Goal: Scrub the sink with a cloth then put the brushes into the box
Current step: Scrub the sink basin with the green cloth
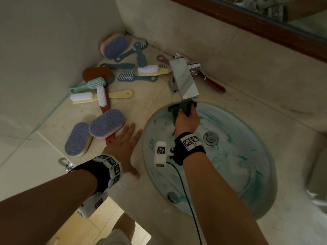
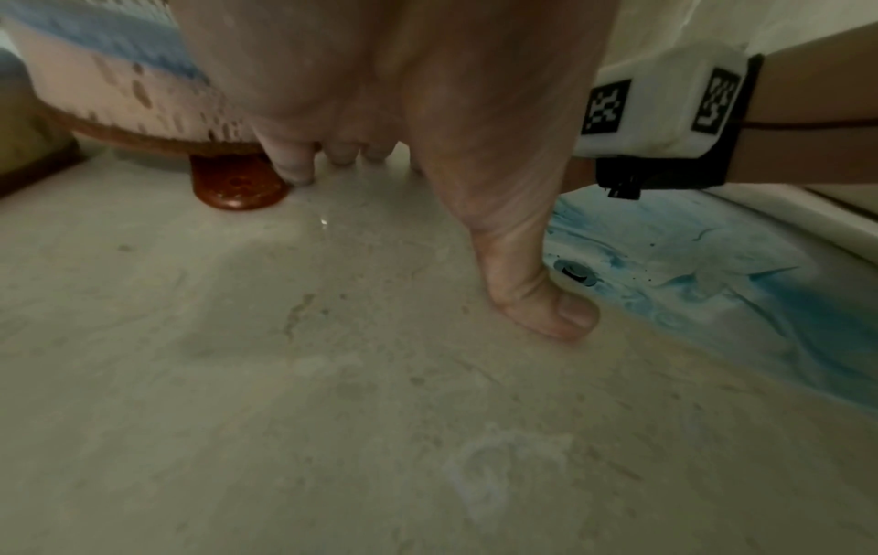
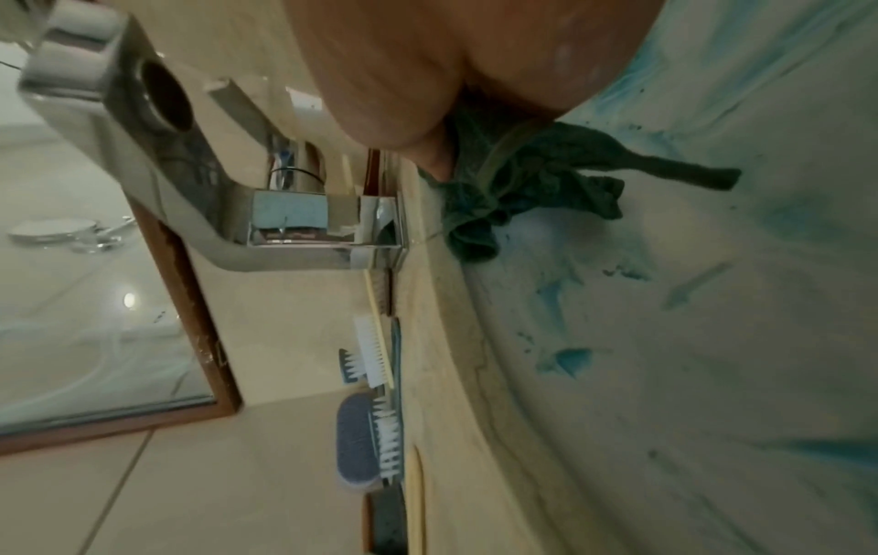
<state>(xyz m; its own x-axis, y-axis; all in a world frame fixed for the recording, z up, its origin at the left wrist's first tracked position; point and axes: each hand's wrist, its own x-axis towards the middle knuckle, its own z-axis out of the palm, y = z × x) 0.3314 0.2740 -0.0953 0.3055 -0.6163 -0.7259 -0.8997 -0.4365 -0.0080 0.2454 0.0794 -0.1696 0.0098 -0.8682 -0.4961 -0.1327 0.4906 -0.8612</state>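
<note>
A round white sink (image 1: 251, 181) smeared with teal streaks is set in the beige counter. My right hand (image 1: 186, 122) grips a dark green cloth (image 1: 184, 106) against the basin's far wall, just under the chrome tap (image 1: 183, 78); the right wrist view shows the cloth (image 3: 537, 187) bunched beneath the palm at the rim. My left hand (image 1: 126, 147) rests flat, fingers spread, on the counter left of the sink; its fingers (image 2: 290, 157) touch the stone beside a red brush handle (image 2: 237, 187). Several brushes (image 1: 106, 89) lie scattered across the counter's back left corner.
Two purple-faced scrub pads (image 1: 92, 131) lie close to my left fingertips. A red-handled brush (image 1: 212, 84) lies behind the tap. The drain plug (image 1: 210, 138) sits mid-basin. A wood-framed mirror (image 1: 265, 20) runs along the back wall. No box shows in any view.
</note>
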